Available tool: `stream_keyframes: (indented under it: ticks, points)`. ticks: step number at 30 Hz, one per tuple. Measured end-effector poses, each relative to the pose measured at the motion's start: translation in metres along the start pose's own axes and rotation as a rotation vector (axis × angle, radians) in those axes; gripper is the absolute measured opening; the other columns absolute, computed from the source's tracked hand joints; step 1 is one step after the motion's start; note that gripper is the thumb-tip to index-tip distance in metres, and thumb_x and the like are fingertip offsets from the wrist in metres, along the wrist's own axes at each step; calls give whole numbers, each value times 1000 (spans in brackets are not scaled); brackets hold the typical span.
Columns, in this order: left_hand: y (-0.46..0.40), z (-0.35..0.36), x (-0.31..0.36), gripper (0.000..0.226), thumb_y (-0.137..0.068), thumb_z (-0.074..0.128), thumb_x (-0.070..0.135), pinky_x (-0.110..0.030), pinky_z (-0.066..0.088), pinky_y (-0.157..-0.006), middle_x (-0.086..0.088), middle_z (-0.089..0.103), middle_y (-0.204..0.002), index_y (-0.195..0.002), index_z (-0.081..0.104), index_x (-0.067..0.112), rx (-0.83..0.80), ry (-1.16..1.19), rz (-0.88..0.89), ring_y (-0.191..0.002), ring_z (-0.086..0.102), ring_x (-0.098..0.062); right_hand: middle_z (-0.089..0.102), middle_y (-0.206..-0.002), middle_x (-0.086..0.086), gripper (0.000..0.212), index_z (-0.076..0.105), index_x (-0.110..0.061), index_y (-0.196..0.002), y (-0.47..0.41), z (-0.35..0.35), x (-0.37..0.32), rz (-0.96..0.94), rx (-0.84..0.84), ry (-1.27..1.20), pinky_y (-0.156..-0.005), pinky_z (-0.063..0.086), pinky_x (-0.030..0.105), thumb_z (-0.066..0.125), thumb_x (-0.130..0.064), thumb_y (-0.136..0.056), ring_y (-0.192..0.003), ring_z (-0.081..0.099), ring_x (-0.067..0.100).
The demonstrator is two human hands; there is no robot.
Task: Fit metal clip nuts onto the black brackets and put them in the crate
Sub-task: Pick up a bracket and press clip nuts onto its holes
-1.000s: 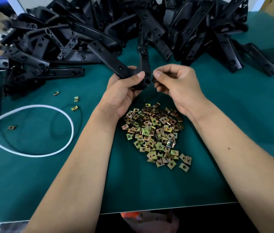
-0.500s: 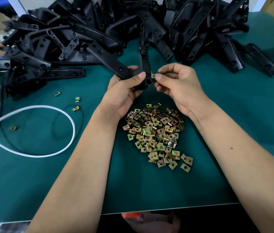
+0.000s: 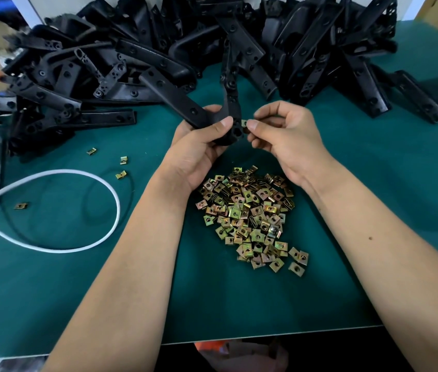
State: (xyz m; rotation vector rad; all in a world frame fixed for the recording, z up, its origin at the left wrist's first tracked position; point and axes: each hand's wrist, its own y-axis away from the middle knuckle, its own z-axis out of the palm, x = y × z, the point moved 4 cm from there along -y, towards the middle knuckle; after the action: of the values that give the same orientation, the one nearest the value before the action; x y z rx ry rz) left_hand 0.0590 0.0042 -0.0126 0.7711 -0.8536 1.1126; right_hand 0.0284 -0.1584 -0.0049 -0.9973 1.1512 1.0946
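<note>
Brass-coloured clip nuts (image 3: 250, 218) lie heaped on the green bench (image 3: 239, 304). Beyond, the left hand (image 3: 199, 146) grips a black bracket (image 3: 212, 116); the right hand (image 3: 285, 132) pinches one clip nut (image 3: 244, 122) against its end. Farther back, brackets (image 3: 306, 49) pile up.

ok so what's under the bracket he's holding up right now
Under the held bracket the left hand cups it from below, with green mat beneath. The right hand pinches a clip nut beside it. The palm hides the bracket's underside.
</note>
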Motion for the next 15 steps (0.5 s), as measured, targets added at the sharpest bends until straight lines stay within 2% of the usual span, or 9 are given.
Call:
stream_keyframes:
  ticks: [4, 8, 12, 15]
  points:
    - [0, 0, 1, 29, -93, 66, -3, -27, 58, -72, -6, 73, -98, -118, 60, 10, -41, 13, -20, -85, 71, -16, 72, -73, 3, 18, 64, -4, -99, 0, -1, -1, 12, -26, -22, -62, 55, 25, 74, 7, -88, -67, 69, 17]
    - [2, 2, 2, 42, -92, 62, -6, -33, 60, -81, -11, 71, -106, -132, 53, 6, -123, 7, -54, -92, 71, -24, 68, -76, 6, 21, 63, -6, -99, 1, 1, -1, 55, -79, -68, -60, 54, 23, 73, 8, -88, -66, 67, 16]
    - [4, 4, -1, 41, -92, 63, -4, -27, 58, -72, -9, 73, -104, -131, 55, 6, -124, 62, -81, -90, 72, -19, 64, -76, 6, 21, 62, -8, -99, 2, 4, -3, 67, -109, -128, -58, 52, 21, 70, 9, -89, -65, 65, 14]
    - [3, 2, -1, 41, -92, 64, -1, -26, 58, -72, -7, 73, -104, -131, 55, 8, -100, 95, -77, -89, 71, -16, 63, -77, 6, 21, 61, -8, -98, 2, 6, -2, 73, -106, -174, -58, 51, 21, 67, 10, -90, -66, 63, 14]
